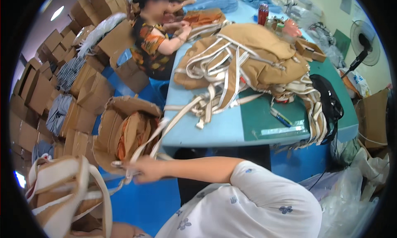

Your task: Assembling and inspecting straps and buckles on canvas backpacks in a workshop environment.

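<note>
From where I stand, the pale strap in play runs slantwise off the counter, its long axis dropping from the upper right towards the lower left, down to the person's right hand. That hand is the nearer one to it: the arm reaches across to the left, so most of the strap's length lies up and to the right of the fingers. They look curled around the strap, with no clear gap between them, though blur hides exactly how each sits.

Lower left, close to the body, is a tan bundle with broad pale straps. The left hand is beside its underside, at the bottom edge of the view; its fingers are hidden, so I can't tell how they stand or what they hold.

Just beyond the right hand stands a cardboard carton with orange-brown fabric inside. On the counter, a big tan heap trails more straps, with a black bag at its right. Further off, a co-worker in a patterned top sits at the counter's left side, hands near more fabric.
</note>
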A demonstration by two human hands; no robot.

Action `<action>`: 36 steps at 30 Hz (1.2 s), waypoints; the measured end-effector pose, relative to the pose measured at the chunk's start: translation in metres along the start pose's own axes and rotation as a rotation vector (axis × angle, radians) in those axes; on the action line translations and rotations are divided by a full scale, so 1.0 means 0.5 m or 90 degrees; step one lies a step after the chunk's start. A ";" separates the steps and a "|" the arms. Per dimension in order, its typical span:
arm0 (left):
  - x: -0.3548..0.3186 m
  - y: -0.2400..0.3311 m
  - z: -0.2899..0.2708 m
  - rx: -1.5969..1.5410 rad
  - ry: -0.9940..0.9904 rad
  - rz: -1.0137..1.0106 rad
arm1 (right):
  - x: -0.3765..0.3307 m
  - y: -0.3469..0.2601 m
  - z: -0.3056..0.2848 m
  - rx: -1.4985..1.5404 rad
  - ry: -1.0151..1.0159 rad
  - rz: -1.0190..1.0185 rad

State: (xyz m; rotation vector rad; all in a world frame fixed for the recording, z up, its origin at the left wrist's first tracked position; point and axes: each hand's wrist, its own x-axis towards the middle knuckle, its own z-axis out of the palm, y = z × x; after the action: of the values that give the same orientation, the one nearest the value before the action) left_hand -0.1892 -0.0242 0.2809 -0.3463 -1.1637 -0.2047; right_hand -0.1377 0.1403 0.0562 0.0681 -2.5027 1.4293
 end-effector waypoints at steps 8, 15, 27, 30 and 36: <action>-0.089 0.089 -0.020 0.846 0.072 0.601 | -0.220 -0.018 0.183 0.370 -0.540 -0.019; -0.123 0.048 -0.102 1.451 0.214 1.029 | -0.342 0.024 0.040 0.637 -0.166 0.226; 0.011 0.151 -0.198 1.674 0.506 0.783 | -0.319 -0.030 -0.173 0.526 0.501 -0.187; 0.051 0.166 -0.203 1.637 0.491 0.672 | -0.325 -0.038 -0.216 0.533 0.462 -0.179; 0.176 0.150 -0.235 1.611 0.406 0.790 | -0.464 -0.054 -0.418 0.509 0.411 -0.218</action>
State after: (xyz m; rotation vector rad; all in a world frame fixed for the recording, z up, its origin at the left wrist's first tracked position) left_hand -0.0293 0.0038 0.3086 1.2057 0.2429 1.9552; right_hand 0.1326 0.2844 0.1230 0.1444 -1.2562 1.8195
